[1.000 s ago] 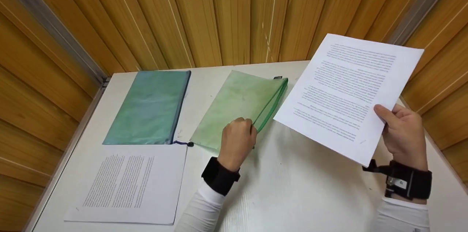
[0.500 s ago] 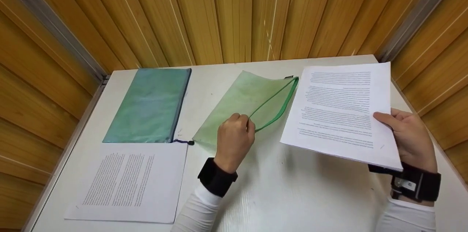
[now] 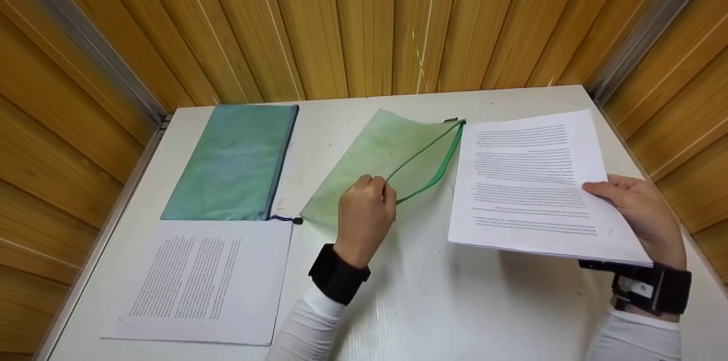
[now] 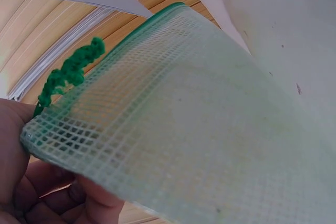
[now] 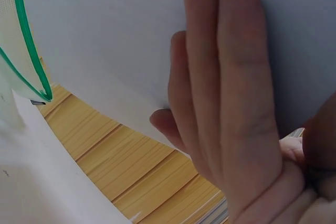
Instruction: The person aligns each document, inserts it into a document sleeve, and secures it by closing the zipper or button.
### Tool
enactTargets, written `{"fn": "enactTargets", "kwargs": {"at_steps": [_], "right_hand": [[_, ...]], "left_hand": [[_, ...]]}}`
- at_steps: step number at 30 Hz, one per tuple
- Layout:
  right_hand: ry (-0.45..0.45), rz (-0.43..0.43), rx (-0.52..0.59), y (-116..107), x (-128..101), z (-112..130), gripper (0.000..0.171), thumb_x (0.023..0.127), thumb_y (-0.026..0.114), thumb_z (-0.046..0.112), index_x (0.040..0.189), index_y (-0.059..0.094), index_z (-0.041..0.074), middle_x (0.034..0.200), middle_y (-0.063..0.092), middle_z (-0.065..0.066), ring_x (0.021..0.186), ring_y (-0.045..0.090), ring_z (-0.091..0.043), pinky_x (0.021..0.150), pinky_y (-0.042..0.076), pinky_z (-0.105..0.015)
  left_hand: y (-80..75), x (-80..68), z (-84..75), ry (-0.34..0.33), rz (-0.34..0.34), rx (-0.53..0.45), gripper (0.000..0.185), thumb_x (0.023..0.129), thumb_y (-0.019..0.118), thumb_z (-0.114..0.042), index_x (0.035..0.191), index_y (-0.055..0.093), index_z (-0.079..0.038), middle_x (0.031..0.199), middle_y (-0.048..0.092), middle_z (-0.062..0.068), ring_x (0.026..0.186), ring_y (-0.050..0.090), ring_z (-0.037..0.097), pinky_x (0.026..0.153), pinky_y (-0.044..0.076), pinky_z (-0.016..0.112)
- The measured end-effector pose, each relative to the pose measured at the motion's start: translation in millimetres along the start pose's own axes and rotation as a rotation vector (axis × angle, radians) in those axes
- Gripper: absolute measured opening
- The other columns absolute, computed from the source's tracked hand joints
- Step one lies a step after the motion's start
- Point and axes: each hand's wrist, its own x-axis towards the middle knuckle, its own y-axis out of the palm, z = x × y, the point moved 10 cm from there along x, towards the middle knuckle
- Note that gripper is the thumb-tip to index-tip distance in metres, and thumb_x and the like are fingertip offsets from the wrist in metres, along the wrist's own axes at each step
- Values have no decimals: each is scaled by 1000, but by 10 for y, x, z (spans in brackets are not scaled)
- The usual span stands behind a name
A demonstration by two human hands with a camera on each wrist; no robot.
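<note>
My left hand (image 3: 367,216) pinches the near corner of a pale green zip pouch (image 3: 378,156), lifting its mouth so the green-edged opening gapes to the right. In the left wrist view the pouch's mesh (image 4: 173,103) and a fuzzy green pull cord (image 4: 71,72) show beside the thumb. My right hand (image 3: 645,216) holds a stack of printed paper (image 3: 529,185) above the table, thumb on top. Beneath the stack, the fingers (image 5: 244,61) lie straight against its underside. The stack's left edge is close beside the pouch's mouth.
A blue-green zip pouch (image 3: 230,162) with a dark zip lies flat at the back left. In front of it lies another printed paper stack (image 3: 193,287). Wooden panel walls (image 3: 364,20) stand behind and at both sides of the white table (image 3: 432,304).
The paper stack has swung round and come down toward the table, its left edge turning to face the pouch. My left hand has drawn the pouch's mouth wider, and the pouch has shifted slightly right.
</note>
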Motion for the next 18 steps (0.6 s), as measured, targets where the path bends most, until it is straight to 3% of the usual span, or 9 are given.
{"fn": "enactTargets", "kwargs": {"at_steps": [12,18], "right_hand": [[102,-3,-73,3,116,-118,23,110,61,17,104,82,23,102,84,0,89,83,-20,75,65,-30],[75,7,-109,77,208,-134,22,110,61,15,103,81,24,101,83,2,87,83,-18,74,65,-29]], "left_hand": [[-19,6,-21,7,-6,5,37,92,69,6,61,55,-7,62,30,-3,59,23,6,52,26,21],[-1,-5,-28,7,0,-4,38,92,69,6,60,53,-7,64,25,-5,60,20,6,54,22,20]]}}
